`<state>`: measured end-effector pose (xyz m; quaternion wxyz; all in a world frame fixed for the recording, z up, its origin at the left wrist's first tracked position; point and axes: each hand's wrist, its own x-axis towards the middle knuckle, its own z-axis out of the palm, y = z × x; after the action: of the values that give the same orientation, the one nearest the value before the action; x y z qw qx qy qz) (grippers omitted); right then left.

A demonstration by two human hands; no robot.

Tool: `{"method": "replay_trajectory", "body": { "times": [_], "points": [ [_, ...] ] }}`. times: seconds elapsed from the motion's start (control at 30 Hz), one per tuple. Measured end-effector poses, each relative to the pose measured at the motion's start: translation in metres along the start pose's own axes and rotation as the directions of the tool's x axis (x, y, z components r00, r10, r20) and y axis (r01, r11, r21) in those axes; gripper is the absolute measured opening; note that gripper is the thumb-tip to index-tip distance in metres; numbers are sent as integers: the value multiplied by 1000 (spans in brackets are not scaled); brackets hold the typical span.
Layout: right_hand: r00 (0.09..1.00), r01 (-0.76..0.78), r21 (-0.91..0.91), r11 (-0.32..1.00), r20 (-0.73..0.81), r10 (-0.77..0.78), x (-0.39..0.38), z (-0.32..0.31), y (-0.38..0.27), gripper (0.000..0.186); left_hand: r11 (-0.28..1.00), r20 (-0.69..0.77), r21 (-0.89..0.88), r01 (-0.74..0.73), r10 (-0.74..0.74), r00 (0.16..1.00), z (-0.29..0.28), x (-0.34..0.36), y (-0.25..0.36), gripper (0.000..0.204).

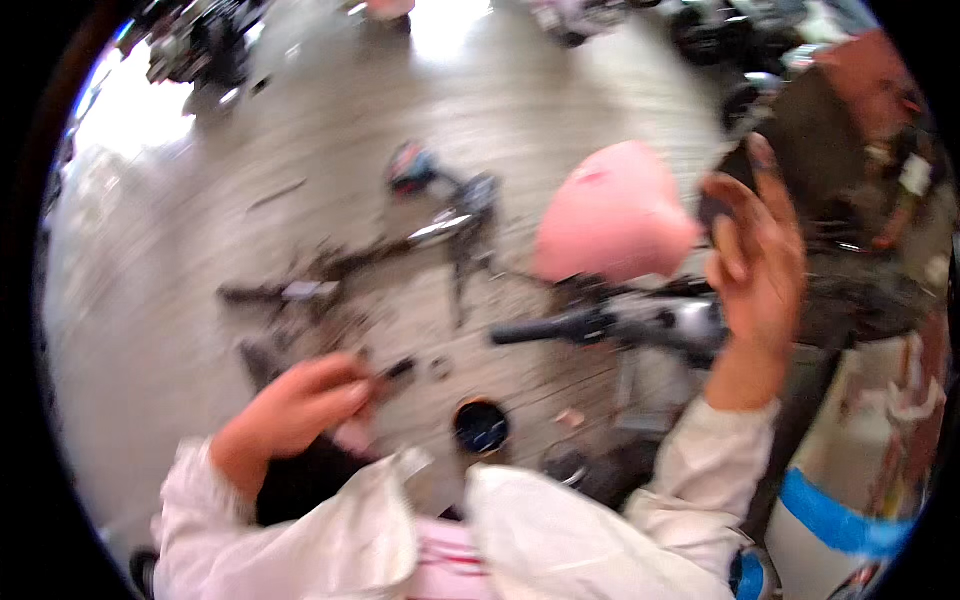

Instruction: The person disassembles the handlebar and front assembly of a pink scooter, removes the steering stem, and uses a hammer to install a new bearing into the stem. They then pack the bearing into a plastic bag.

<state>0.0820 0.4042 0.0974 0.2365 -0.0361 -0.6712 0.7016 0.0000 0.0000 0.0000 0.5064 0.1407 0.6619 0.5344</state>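
My left hand [305, 400] reaches in low at the left, its fingers curled round a small dark piece [398, 368], too blurred to name. At the upper right, my right hand [755, 255] is raised against a dark panel [830, 120], index finger extended and the others bent; motion blur hides whether it grips anything. Just left of it are a pink curved panel [605, 215] and a black handlebar grip [535, 332] on a metal assembly [670, 322]. A round dark-filled container [482, 425] stands between my forearms.
A blurred metal frame with a chromed part [445, 225] lies ahead on the grey floor [150, 330]. A pale body with a blue band [840, 515] is close at my lower right. More dark machinery [200, 50] lines the far edge.
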Motion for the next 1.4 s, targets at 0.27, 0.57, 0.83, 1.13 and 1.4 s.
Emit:
{"method": "replay_trajectory", "body": {
  "times": [0.27,0.57,0.83,1.13,1.4],
  "points": [
    [767,-642,-208,738,-170,619,-163,89,1,62,461,222,877,-133,-144,964,-30,108,-149,35],
    [796,-526,-120,842,-419,437,-246,65,-2,51,245,272,930,-275,47,961,39,212,-264,40],
    [802,-540,-187,821,-409,435,-247,54,0,49,290,145,941,-177,128,981,47,225,-281,31],
    [718,-636,-27,771,-388,578,-248,41,-9,47,738,454,517,-434,193,870,47,154,-155,57],
    [714,-657,126,744,-215,667,-244,24,-23,46,762,333,-305,-571,647,686,159,157,110,51]
  ]
}}
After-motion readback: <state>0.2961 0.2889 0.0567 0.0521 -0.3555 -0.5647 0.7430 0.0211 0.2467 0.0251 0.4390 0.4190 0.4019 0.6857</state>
